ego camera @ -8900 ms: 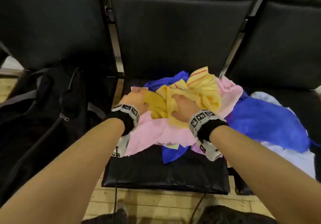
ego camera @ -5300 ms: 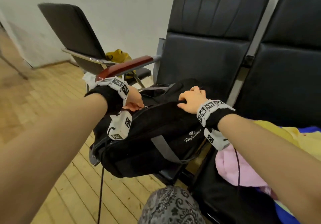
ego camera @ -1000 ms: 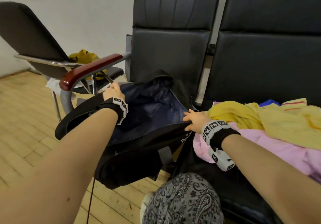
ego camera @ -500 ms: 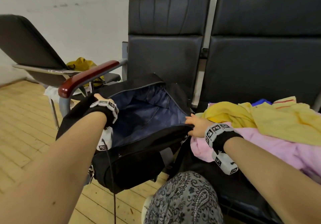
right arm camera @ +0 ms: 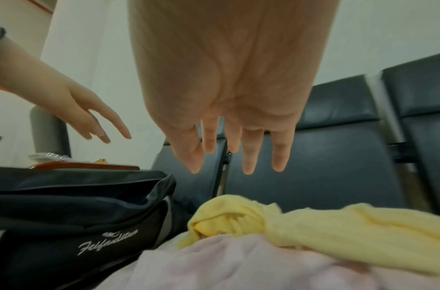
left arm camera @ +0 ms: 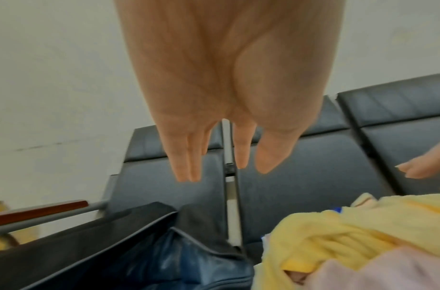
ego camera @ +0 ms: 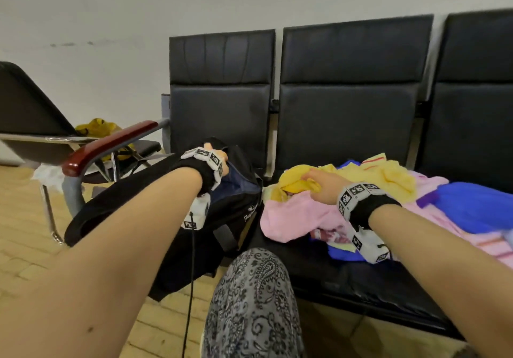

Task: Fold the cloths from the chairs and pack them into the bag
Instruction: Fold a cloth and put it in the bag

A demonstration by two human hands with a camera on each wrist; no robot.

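Both hands are spread with straight fingers and hold nothing. The left hand [left arm camera: 213, 98] hangs in the air above the open black bag [ego camera: 236, 207], its fingers [left arm camera: 189, 162] straight and slightly apart; in the head view it sits at centre left of the frame, just over the bag's far rim. The bag lies on the leftmost seat of the black chairs [ego camera: 347, 113], its blue lining [left arm camera: 169, 261] showing through the open mouth and white script lettering [right arm camera: 107, 243] on its side. The right hand [ego camera: 322, 188] is at centre right of the head view, low over the left end of the cloth pile; the right wrist view shows its fingers [right arm camera: 248, 155] straight and clear of the fabric beneath. The pile lies on the middle seat, just beside the bag: a bunched yellow cloth [ego camera: 299, 182] on top at the left, a pink cloth [ego camera: 297, 216] under it and touching the bag's side, and a blue cloth [ego camera: 472, 205] toward the right edge of the frame. A red-brown armrest [ego camera: 108, 146] runs along the left of the bag, and a patterned knee [ego camera: 249, 296] fills the bottom centre above the wooden floor [ego camera: 25, 219].
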